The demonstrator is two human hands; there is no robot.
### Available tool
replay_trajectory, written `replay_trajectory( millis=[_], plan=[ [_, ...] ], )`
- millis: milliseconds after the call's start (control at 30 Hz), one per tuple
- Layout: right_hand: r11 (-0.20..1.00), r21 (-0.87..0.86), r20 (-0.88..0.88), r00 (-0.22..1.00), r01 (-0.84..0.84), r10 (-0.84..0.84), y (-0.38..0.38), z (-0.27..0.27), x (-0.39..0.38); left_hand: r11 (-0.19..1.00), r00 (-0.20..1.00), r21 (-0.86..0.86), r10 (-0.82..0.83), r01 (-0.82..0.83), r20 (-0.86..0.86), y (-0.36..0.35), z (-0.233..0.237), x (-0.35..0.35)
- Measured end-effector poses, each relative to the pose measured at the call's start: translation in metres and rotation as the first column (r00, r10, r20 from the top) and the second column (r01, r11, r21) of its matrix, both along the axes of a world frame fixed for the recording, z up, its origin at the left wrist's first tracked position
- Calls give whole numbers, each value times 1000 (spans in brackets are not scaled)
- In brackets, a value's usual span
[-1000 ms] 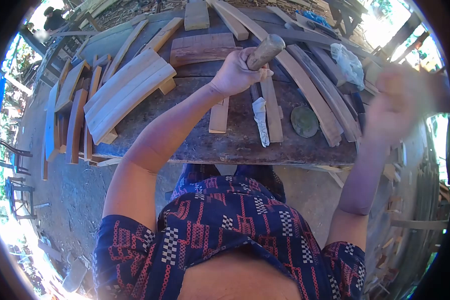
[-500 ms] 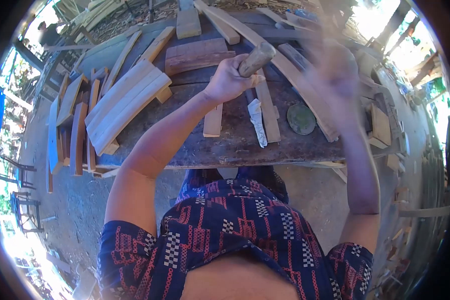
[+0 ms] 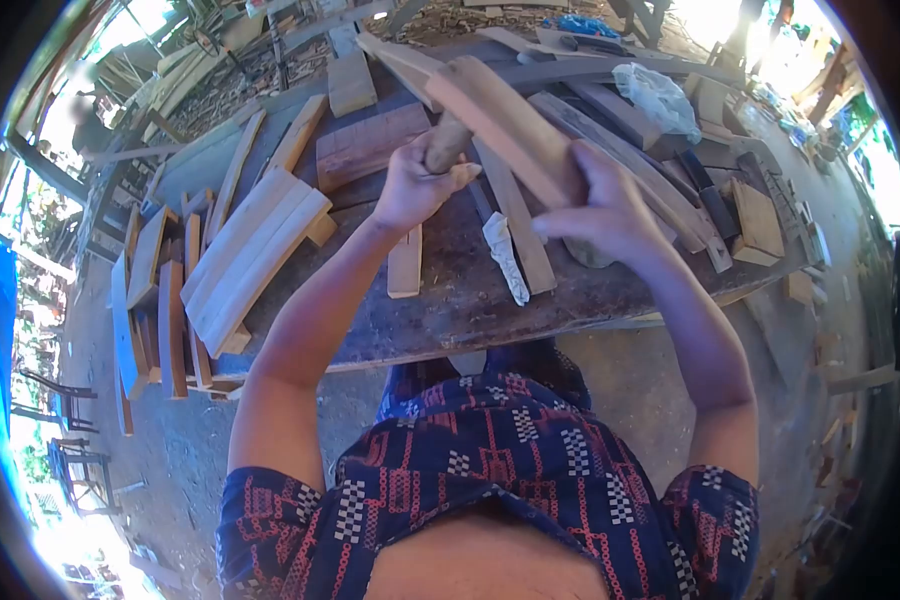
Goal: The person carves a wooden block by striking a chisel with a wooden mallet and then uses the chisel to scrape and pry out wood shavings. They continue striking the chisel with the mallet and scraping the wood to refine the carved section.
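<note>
My left hand (image 3: 415,182) grips the round wooden handle of a tool (image 3: 448,143) held upright over the dark workbench (image 3: 440,310). My right hand (image 3: 602,208) holds a light wooden slat (image 3: 505,125) and lays it slanted across the top of the tool handle. Both hands are raised above the bench, close together. The tool's working end is hidden behind my left hand.
Curved wooden slats (image 3: 245,250) lie stacked on the bench's left; more long slats (image 3: 625,165) lie on the right. A crumpled white cloth strip (image 3: 505,255), a plastic bag (image 3: 658,97) and small blocks (image 3: 755,225) rest on the bench. A person stands far back left.
My right hand swung in from the right, blurred and with nothing visible in it before, and now grips a wooden slat over the tool handle. My left hand kept hold of the handle.
</note>
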State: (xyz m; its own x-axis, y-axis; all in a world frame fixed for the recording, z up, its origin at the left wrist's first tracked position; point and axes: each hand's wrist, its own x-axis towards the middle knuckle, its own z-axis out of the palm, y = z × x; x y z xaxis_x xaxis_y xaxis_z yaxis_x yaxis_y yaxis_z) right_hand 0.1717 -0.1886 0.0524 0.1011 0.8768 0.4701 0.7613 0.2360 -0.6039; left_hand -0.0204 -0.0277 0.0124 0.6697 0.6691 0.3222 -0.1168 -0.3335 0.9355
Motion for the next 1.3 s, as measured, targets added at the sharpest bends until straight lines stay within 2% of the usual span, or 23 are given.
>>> replay_trajectory(
  millis=[33,67,100,167,200,267,400,433,533,600,700,767,800,833,867,900,933,967,1033,1067,1133,1233,1300],
  plan=[
    [995,-95,-272,962,-9,-17,-6,16,5,998,995,-16,53,-54,-80,3,-1,-3],
    [981,-188,-527,848,-48,-59,-11,22,8,998,995,-17,53,-55,-89,2,-4,-6],
    [982,-184,-531,845,-49,-57,-12,16,12,998,993,-14,59,-61,-103,3,-5,-7],
    [974,-192,-524,827,121,-206,-4,-9,22,997,991,7,76,-76,-110,4,-4,-8],
    [930,-296,-360,877,217,-319,1,-29,30,998,997,4,68,-68,-45,1,-6,-3],
    [805,-451,90,917,386,-389,9,-67,44,997,996,-13,74,-73,42,-7,-5,1],
    [733,-537,179,906,417,-384,17,-110,46,999,994,38,34,-38,100,-4,-9,-4],
    [753,-495,232,901,433,-366,16,-114,45,997,993,69,19,-27,117,-4,-10,-4],
    [763,-485,318,899,428,-302,22,-110,44,992,989,104,53,-68,139,-2,-16,-1],
    [732,-524,357,893,435,-275,24,-101,43,1000,977,19,-21,17,213,-1,-21,3],
    [721,-533,446,871,443,-206,24,-91,46,992,979,105,-93,75,183,2,-21,2],
    [837,-361,550,818,412,-165,25,-88,49,988,987,144,-70,49,143,1,-20,1],
    [837,-361,549,819,411,-165,29,-79,48,983,994,182,-46,26,103,-1,-17,0],
    [915,-345,217,967,207,-137,35,-61,42,983,994,182,-45,26,101,-3,-14,0],
    [968,-252,-139,989,17,-54,37,-42,34,976,997,217,-16,0,72,-6,-10,-1],
    [983,-145,-360,932,-111,52,29,-14,14,967,999,252,14,-24,43,-8,-9,-1],
    [977,-12,-549,818,-213,171,22,11,-8,968,999,251,14,-24,41,-9,-10,-1],
    [977,-12,-550,817,-213,172,23,24,-22,975,1000,222,6,-12,30,-9,-11,-1],
    [939,178,-409,845,-296,344,27,41,-41,981,1000,194,-2,-2,22,-11,-11,-1],
    [937,180,-406,845,-299,348,33,45,-49,975,1000,224,-5,3,7,-12,-9,-3],
    [953,154,9,965,-261,262,47,51,-61,967,1000,257,-5,7,-8,-12,-8,-6],
    [967,43,113,963,-249,243,63,50,-69,973,997,232,-29,10,78,-6,-20,-6],
    [985,18,137,977,-170,166,68,55,-81,991,962,118,22,-56,272,0,-36,2]
  ],
)
